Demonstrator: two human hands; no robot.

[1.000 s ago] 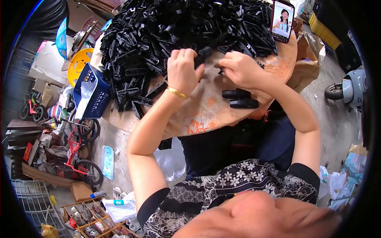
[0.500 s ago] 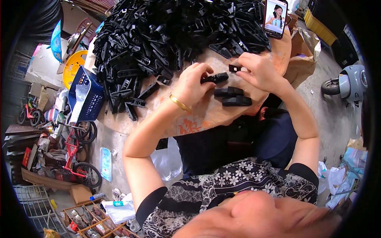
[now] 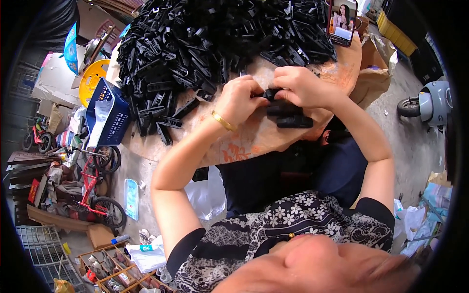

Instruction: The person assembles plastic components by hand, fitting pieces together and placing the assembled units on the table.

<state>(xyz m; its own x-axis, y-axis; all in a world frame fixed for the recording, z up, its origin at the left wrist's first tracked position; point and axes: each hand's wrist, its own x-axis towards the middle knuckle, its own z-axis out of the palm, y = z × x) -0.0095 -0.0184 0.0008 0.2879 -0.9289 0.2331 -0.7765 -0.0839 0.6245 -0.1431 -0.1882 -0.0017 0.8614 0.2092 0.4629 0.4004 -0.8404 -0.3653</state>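
My left hand (image 3: 238, 101) is closed on a long black plastic piece (image 3: 268, 94), most of it hidden by the fingers. At the piece's right end, my right hand (image 3: 302, 88) pinches with thumb and fingers. The small black part it held earlier is now covered by those fingers. Just below the hands, two similar rounded black plastic pieces (image 3: 295, 121) lie side by side on the table (image 3: 266, 141). A large heap of black plastic pieces (image 3: 185, 49) fills the far and left side of the tabletop.
A phone (image 3: 341, 24) showing a video stands at the far right of the table. A blue plastic basket (image 3: 116, 119) sits at the left edge, and a brown paper bag (image 3: 381, 61) stands off the right edge. My lap is under the near edge.
My right hand has moved left and brought its small black part up to the piece in my left hand. The two hands now meet. The phone's picture has changed.
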